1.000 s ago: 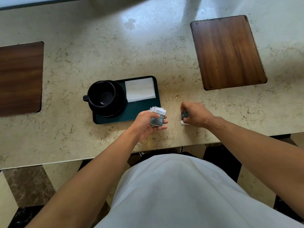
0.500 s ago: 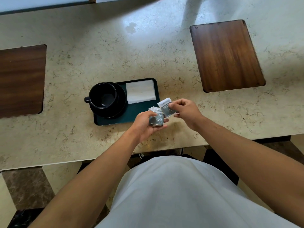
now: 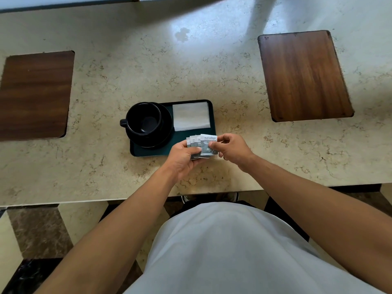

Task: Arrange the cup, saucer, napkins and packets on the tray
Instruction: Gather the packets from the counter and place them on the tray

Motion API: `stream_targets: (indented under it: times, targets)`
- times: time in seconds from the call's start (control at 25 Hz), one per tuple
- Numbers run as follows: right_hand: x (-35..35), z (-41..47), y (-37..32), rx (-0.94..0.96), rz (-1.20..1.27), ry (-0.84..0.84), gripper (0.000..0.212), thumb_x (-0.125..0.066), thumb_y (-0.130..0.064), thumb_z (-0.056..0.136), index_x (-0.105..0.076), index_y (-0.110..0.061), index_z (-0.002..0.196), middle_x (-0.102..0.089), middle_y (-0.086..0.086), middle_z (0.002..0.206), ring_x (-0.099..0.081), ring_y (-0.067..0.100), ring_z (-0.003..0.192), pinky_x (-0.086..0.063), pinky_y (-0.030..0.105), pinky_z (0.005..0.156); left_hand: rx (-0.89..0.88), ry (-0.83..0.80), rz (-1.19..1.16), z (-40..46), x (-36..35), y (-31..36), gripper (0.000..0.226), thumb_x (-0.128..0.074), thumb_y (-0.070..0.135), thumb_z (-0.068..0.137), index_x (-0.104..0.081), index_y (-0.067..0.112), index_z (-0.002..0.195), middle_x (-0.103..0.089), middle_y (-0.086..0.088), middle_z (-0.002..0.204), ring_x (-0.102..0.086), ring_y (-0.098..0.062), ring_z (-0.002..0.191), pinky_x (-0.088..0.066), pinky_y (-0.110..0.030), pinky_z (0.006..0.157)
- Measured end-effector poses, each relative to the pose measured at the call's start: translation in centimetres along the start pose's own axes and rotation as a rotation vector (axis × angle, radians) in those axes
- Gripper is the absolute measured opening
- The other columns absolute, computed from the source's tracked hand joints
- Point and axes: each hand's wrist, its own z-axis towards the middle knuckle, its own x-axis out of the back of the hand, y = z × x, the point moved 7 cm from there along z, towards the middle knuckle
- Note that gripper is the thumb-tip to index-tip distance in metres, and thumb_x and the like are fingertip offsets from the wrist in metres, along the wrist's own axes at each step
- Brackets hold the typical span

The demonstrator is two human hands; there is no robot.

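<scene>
your left hand (image 3: 182, 159) has its grip on a fanned stack of packets (image 3: 202, 145), thumb across their faces, fingers curled under. your right hand (image 3: 232, 150) pinches the right-most packet of that fan between thumb and fingertips, so both grips are grasping packets. the fan is held above the near right corner of the tray (image 3: 213, 124), partly over the worktop (image 3: 191, 66); whether it touches either cannot be told.

tray: dark, rectangular, lying flat on the worktop near its front edge. saucer (image 3: 167, 132) sits on the tray's left part, its left rim overhanging the tray edge. cup (image 3: 145, 118) stands upright on the saucer, handle pointing left, interior looks dark and empty. napkins (image 3: 191, 116) lie flat in the far right corner of the tray, just beside the saucer.

two wooden boards (image 3: 303, 76) lie on the worktop, one far left, one far right, well apart from the tray.
</scene>
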Motion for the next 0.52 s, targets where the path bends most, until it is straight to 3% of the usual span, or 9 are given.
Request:
stream_targets:
  times: [0.12, 0.2, 0.36, 0.52]
  targets:
    - [-1.0, 0.7, -0.7, -0.001, -0.052, -0.047, 0.01, -0.076, -0.024, 0.09, -0.074, -0.017, 0.097, -0.073, 0.001, 0.089, -0.058, 0.006, 0.062, -0.044, 0.016, 0.05, 0.036, 0.034, -0.087, 0.1, 1.2, 0.6, 0.016, -0.051, -0.007, 0.097, -0.061, -0.003, 0.109, -0.074, -0.02, 0.098, -0.077, -0.031, 0.086, -0.063, -0.042, 0.073]
    - [-1.6, 1.2, -0.9, -0.027, -0.043, -0.029, 0.009, -0.077, -0.024, 0.088, -0.074, -0.016, 0.092, -0.073, 0.0, 0.086, -0.058, 0.005, 0.06, -0.043, 0.017, 0.051, 0.043, 0.057, -0.125, 0.4, 1.8, 1.0, 0.017, -0.046, -0.007, 0.099, -0.058, -0.007, 0.111, -0.069, -0.028, 0.108, -0.074, -0.036, 0.093, -0.063, -0.044, 0.075]
    - [-2.4, 2.1, -0.9, -0.09, 0.021, 0.01, 0.01, -0.079, -0.021, 0.086, -0.073, -0.013, 0.083, -0.072, -0.002, 0.077, -0.056, -0.001, 0.048, -0.042, 0.015, 0.044, -0.021, 0.102, -0.062, 1.3, 2.3, 1.6, 0.024, -0.043, -0.01, 0.1, -0.056, -0.008, 0.121, -0.067, -0.026, 0.113, -0.072, -0.033, 0.095, -0.064, -0.039, 0.072]
    - [-2.6, 2.9, -0.9, -0.115, 0.009, 0.036, 0.011, -0.079, -0.021, 0.086, -0.072, -0.014, 0.08, -0.073, 0.0, 0.077, -0.057, -0.003, 0.046, -0.043, 0.016, 0.045, -0.078, 0.198, 0.124, 2.0, 3.0, 2.0, 0.019, -0.053, -0.008, 0.098, -0.063, 0.001, 0.112, -0.071, -0.016, 0.105, -0.073, -0.025, 0.09, -0.064, -0.035, 0.073]
